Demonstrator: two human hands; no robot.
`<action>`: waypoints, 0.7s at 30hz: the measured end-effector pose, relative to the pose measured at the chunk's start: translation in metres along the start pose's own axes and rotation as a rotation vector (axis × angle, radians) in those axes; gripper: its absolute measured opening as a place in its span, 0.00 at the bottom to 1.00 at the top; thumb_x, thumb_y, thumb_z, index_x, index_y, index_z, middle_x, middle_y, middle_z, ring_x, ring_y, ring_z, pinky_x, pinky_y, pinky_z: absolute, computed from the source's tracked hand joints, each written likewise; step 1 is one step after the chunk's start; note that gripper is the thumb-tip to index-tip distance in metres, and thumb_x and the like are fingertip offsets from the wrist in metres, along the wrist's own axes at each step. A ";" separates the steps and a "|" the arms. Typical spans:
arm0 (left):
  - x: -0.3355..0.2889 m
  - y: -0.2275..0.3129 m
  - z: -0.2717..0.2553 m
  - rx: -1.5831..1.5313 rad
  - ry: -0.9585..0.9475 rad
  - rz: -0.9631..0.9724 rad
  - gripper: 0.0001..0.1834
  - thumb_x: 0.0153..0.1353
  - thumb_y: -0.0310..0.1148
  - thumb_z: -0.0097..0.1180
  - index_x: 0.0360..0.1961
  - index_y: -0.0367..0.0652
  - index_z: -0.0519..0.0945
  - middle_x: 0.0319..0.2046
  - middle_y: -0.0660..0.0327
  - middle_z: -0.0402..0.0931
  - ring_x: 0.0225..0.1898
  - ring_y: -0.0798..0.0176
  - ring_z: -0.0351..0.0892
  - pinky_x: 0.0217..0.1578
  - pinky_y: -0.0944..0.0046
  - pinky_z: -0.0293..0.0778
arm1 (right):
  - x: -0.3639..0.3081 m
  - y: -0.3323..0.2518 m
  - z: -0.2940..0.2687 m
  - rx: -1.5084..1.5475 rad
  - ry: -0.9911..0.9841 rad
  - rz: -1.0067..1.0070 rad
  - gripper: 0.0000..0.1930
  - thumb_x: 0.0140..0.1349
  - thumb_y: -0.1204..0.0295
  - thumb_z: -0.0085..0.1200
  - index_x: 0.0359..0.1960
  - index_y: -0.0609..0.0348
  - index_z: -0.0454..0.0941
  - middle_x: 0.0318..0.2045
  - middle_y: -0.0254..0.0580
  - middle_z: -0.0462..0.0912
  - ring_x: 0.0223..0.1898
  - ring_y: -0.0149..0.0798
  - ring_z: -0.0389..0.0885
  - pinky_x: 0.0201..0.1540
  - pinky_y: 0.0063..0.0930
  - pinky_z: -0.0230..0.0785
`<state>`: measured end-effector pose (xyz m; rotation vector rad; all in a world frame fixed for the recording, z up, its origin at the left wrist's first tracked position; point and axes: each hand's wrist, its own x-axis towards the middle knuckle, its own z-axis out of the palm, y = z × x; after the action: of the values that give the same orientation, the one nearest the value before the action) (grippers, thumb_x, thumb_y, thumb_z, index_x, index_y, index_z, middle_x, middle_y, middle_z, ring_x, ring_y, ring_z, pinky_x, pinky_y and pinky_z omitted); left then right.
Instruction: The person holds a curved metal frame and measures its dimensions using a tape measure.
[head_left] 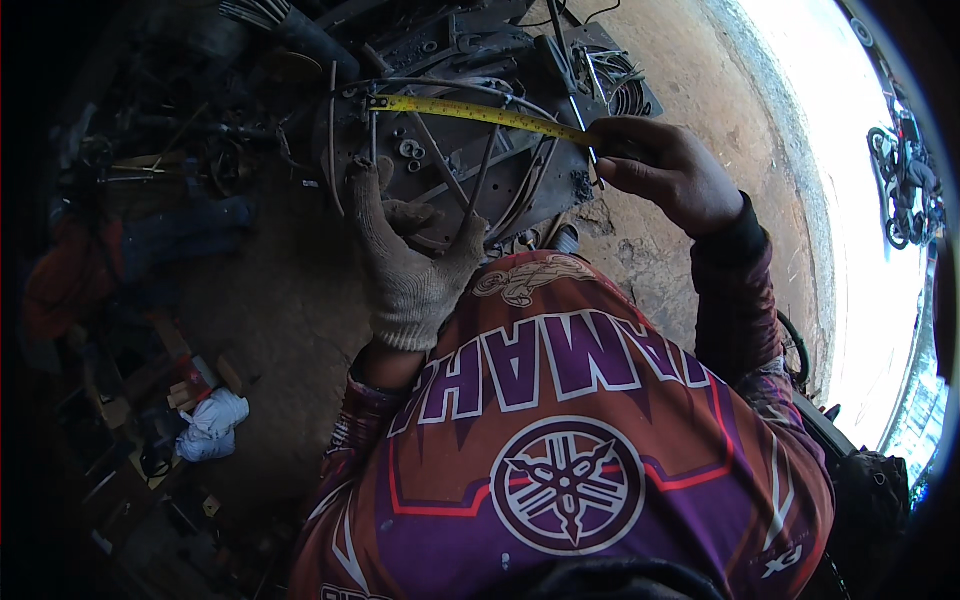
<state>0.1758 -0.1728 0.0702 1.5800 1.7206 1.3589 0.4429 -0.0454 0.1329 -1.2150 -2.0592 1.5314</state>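
Observation:
My right hand point(660, 170), bare, is closed around a dark tape measure point(628, 150). Its yellow blade point(470, 109) stretches left across a curved frame of thin metal rods point(432, 150), and the blade's hooked end meets a rod at the frame's left side. In a pale knitted glove, my left hand point(415, 265) grips the near side of this frame, a finger and the thumb against two of its rods. Beneath lies a dark metal work plate point(520, 185) with a few round nuts or rings point(410, 149) on it. The tape's case is mostly hidden by my fingers.
A bundle of rods in a dark tube point(290, 30) stands at the far left of the plate. Coiled wire point(628, 92) lies at the far right. A white plastic bag point(212, 422) and boxes sit on the floor at left. Motorcycles point(900, 185) stand outside in bright light.

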 end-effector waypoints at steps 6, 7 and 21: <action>-0.001 -0.005 0.000 -0.017 -0.007 -0.014 0.60 0.43 0.20 0.74 0.73 0.39 0.45 0.68 0.47 0.56 0.44 0.70 0.74 0.39 0.73 0.76 | 0.002 0.002 0.001 0.002 -0.003 0.004 0.27 0.66 0.55 0.59 0.58 0.65 0.76 0.48 0.51 0.82 0.48 0.42 0.82 0.55 0.35 0.72; 0.000 -0.005 0.000 -0.022 -0.006 -0.016 0.60 0.43 0.20 0.73 0.73 0.39 0.45 0.68 0.47 0.56 0.44 0.69 0.74 0.39 0.73 0.76 | 0.003 0.002 0.001 -0.003 -0.010 0.004 0.28 0.66 0.55 0.58 0.58 0.65 0.76 0.48 0.51 0.82 0.48 0.43 0.81 0.55 0.36 0.72; 0.003 -0.004 0.001 0.076 0.007 0.055 0.58 0.43 0.22 0.74 0.72 0.34 0.48 0.64 0.45 0.61 0.43 0.69 0.74 0.42 0.71 0.76 | 0.005 0.004 0.000 0.064 0.001 0.041 0.28 0.64 0.59 0.60 0.59 0.68 0.74 0.50 0.49 0.82 0.51 0.39 0.79 0.56 0.32 0.70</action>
<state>0.1745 -0.1694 0.0671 1.6769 1.7642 1.3417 0.4419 -0.0416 0.1281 -1.2410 -1.9810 1.6018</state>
